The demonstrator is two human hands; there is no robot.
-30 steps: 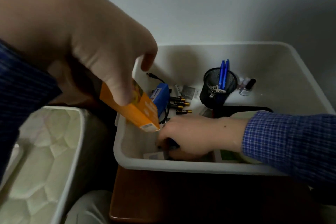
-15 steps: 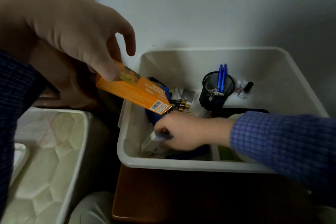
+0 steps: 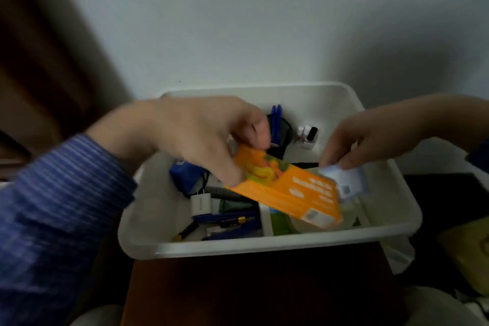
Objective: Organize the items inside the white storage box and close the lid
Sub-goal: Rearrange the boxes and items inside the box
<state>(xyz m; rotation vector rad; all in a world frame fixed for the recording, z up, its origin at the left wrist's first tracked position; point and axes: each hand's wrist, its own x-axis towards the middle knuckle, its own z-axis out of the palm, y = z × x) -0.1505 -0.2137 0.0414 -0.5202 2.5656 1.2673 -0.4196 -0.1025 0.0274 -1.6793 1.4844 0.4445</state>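
The white storage box sits open on a brown wooden surface against the wall. My left hand holds an orange carton tilted over the middle of the box. My right hand pinches a small white packet above the box's right side, beside the carton's far end. Inside lie a blue pouch, a white charger, batteries and a blue item along the front. A black mesh pen cup with blue pens stands at the back, partly hidden by my left hand.
Small bottles stand at the box's back right. A brown wooden top extends in front of the box. Dark objects and a yellowish item lie to the right. The pale wall rises directly behind.
My left hand has swung the orange carton from left of the box to over its middle. My right hand has lifted out of the front left corner, holding a white packet on the right.
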